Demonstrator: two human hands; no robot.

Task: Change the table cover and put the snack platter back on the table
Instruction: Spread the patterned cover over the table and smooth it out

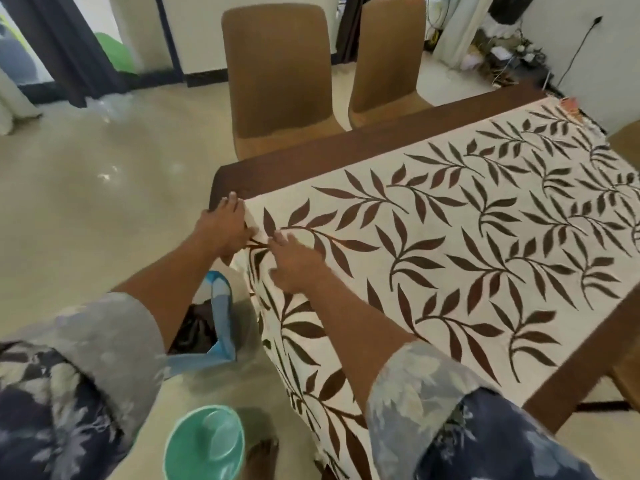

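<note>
Cover [450,220]: cream cloth printed with brown leafy sprigs. It is spread flat over most of the worktop [346,150], and its near end hangs down over the near edge. A strip of bare dark-brown wood shows along the far-left side, and another along the right side.

Left hand [225,226]: at the near-left corner of the worktop, on the corner of the cover. The fingers [231,202] lie together pointing away, and a fold of the cloth's edge is pinched between them and the thumb.

Right hand [294,265]: just right of the left hand, palm down on the cover near the same corner. The fingers are straight and slightly apart, pressing the cloth flat.

Sleeves: loose, blue and grey floral, ending at both forearms.

Chairs: two, tan and high-backed. One [277,74] stands at the far-left side of the worktop, and the second [388,57] is just right of it.

Bag [221,320]: blue and clear plastic, on the floor [86,202] below the near-left corner, with dark contents I cannot make out.

Bowl [204,441]: teal plastic, low in the near foreground, left of the hanging cloth.

Far-right corner: a clutter of cables and small items, too blurred to list.
</note>
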